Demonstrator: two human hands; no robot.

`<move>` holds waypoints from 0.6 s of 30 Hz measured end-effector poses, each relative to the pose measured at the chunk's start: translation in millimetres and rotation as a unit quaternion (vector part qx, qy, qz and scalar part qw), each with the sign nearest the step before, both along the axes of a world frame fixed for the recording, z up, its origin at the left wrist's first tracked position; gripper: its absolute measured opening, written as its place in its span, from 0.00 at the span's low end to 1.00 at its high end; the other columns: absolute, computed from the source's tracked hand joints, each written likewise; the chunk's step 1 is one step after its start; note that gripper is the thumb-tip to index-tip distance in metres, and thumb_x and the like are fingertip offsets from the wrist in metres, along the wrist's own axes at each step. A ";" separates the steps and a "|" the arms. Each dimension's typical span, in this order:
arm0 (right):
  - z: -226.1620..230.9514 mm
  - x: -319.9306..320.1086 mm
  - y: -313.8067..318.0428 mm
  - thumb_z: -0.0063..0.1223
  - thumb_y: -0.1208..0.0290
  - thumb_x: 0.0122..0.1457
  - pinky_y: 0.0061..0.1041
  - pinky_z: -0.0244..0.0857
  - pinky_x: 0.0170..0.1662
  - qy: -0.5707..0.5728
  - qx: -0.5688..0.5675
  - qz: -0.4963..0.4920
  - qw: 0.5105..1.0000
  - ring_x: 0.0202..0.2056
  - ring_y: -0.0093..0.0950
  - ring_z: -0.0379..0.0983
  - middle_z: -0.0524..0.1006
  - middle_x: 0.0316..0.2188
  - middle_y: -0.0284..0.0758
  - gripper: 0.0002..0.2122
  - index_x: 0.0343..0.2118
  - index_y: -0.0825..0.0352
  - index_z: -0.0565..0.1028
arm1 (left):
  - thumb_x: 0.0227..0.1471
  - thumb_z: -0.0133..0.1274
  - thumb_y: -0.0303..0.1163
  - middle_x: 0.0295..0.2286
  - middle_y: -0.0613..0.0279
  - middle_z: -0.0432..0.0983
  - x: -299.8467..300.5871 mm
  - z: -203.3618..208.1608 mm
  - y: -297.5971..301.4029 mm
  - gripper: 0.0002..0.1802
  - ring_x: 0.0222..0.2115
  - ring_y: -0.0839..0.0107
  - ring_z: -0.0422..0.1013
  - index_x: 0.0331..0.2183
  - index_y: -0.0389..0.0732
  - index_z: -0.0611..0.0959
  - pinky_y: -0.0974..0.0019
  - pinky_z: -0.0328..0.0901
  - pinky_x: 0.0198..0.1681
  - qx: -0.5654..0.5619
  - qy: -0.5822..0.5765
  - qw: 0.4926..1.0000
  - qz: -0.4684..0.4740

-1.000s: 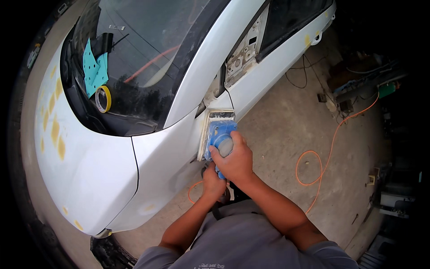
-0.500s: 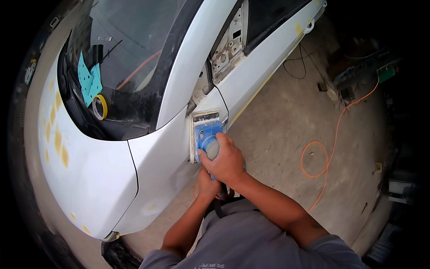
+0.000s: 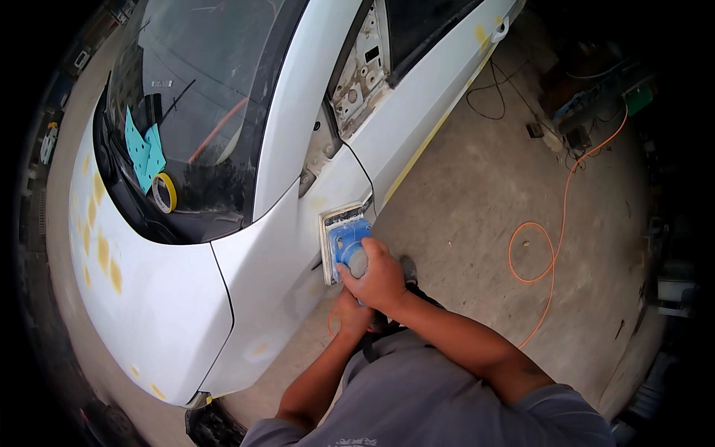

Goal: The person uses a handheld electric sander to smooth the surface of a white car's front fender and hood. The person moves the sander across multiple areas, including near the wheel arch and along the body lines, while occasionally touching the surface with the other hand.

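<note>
A blue power sander (image 3: 342,240) with a flat rectangular pad lies against the side of a white car's front fender (image 3: 272,276), just ahead of the door seam. My right hand (image 3: 381,277) wraps over the sander's round grey top knob. Below it, my left hand (image 3: 355,311) is closed around the sander's lower handle, mostly hidden by my right hand and wrist. The pad's face is pressed out of sight against the panel.
An orange air hose (image 3: 555,257) loops across the concrete floor on the right. Yellow tape (image 3: 164,193) and turquoise perforated sanding sheets (image 3: 144,151) rest at the windshield's base. Yellowish patches mark the hood (image 3: 160,320). Equipment and cables (image 3: 577,138) lie at the far right.
The sander, with both hands on it, has slid lower on the fender, away from the window corner. My view has shifted slightly, and a shoe now shows beside my right hand.
</note>
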State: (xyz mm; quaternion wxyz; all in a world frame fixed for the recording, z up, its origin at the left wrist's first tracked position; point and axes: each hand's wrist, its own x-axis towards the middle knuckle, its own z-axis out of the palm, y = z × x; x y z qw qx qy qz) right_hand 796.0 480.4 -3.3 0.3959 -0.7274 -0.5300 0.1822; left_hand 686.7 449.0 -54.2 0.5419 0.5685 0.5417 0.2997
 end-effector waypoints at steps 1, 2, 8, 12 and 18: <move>-2.5 1.9 1.5 0.70 0.55 0.52 0.49 0.75 0.39 -0.007 0.014 -0.005 1.000 0.37 0.52 0.79 0.75 0.41 0.47 0.30 0.52 0.65 0.69 | 0.55 0.63 0.32 0.51 0.44 0.81 2.2 -9.4 0.2 0.29 0.53 0.53 0.78 0.56 0.31 0.79 0.55 0.69 0.57 0.022 -0.024 0.999 0.010; -0.5 4.9 1.4 0.71 0.56 0.52 0.48 0.75 0.38 -0.014 0.024 -0.016 0.999 0.37 0.51 0.79 0.75 0.40 0.47 0.30 0.52 0.65 0.69 | 0.55 0.64 0.32 0.51 0.44 0.81 6.2 -8.8 0.4 0.29 0.53 0.53 0.78 0.56 0.31 0.79 0.55 0.69 0.57 0.039 -0.048 0.998 0.013; 6.5 -7.0 -1.3 0.71 0.57 0.51 0.48 0.75 0.37 0.003 -0.046 0.047 0.998 0.34 0.50 0.78 0.74 0.39 0.46 0.28 0.49 0.65 0.69 | 0.55 0.61 0.30 0.48 0.45 0.83 -8.5 3.8 1.3 0.25 0.53 0.53 0.78 0.54 0.33 0.81 0.55 0.69 0.57 -0.008 0.022 1.000 0.000; 5.3 4.9 1.8 0.71 0.57 0.52 0.49 0.75 0.38 0.007 -0.030 0.038 0.999 0.36 0.51 0.79 0.75 0.40 0.47 0.27 0.49 0.65 0.69 | 0.55 0.60 0.29 0.46 0.45 0.84 3.1 -12.2 -0.7 0.26 0.50 0.54 0.79 0.54 0.32 0.80 0.55 0.70 0.54 0.044 -0.034 0.998 0.000; 46.8 53.9 51.3 0.69 0.58 0.54 0.49 0.75 0.42 -0.030 -0.019 0.018 0.999 0.39 0.52 0.79 0.78 0.41 0.52 0.27 0.50 0.68 0.68 | 0.53 0.60 0.28 0.41 0.46 0.84 52.6 11.5 47.9 0.22 0.43 0.56 0.81 0.49 0.28 0.80 0.57 0.71 0.46 0.022 -0.059 0.998 0.010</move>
